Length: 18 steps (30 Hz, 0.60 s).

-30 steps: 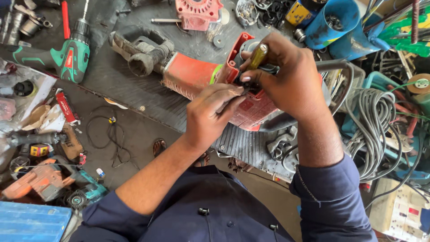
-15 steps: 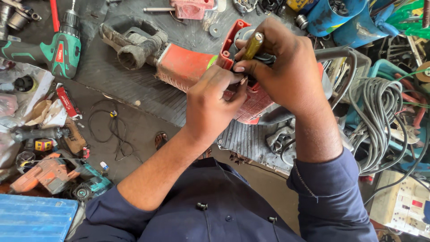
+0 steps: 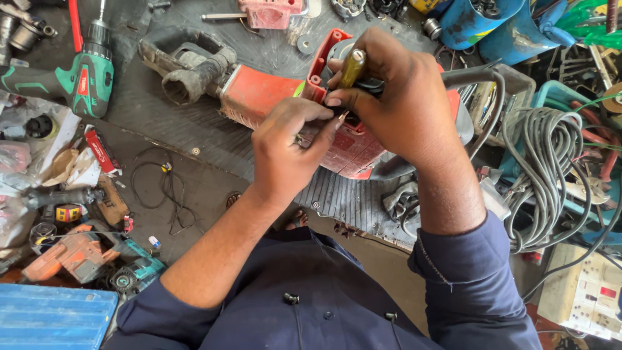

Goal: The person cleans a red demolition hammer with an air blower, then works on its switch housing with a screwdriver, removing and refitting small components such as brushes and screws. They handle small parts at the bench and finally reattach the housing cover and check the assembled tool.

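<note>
Since earlier: our left hand (image 3: 288,146) closes in beside our right hand (image 3: 395,97).
Fingers: right wrapped around the yellow-handled screwdriver (image 3: 352,67); left pinching at its tip.
Red power tool (image 3: 272,97): on the desk (image 3: 194,149), likely heavy, rigid; we grip its casing.

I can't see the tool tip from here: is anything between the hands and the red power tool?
Nothing visible. The right hand holds a yellow-handled screwdriver at the red tool, and the left hand rests on its housing. The tip is hidden behind the fingers.
</note>
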Each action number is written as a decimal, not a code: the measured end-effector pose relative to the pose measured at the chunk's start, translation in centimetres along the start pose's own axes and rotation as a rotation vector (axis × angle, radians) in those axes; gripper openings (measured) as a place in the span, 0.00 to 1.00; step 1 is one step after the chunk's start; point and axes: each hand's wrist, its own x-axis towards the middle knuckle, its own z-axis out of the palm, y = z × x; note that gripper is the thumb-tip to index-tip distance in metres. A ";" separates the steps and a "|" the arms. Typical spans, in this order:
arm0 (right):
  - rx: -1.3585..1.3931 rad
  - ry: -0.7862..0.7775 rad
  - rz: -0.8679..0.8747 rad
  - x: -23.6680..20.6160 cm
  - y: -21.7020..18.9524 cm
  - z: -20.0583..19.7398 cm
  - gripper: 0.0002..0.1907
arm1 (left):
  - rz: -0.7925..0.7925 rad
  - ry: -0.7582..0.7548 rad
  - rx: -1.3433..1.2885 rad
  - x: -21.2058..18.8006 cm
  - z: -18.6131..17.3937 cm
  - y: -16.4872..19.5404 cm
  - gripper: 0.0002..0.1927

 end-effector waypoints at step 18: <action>0.016 -0.020 0.033 0.3 0.1 0.2 0.18 | -0.441 -0.040 -0.215 0.6 0.2 -0.4 0.11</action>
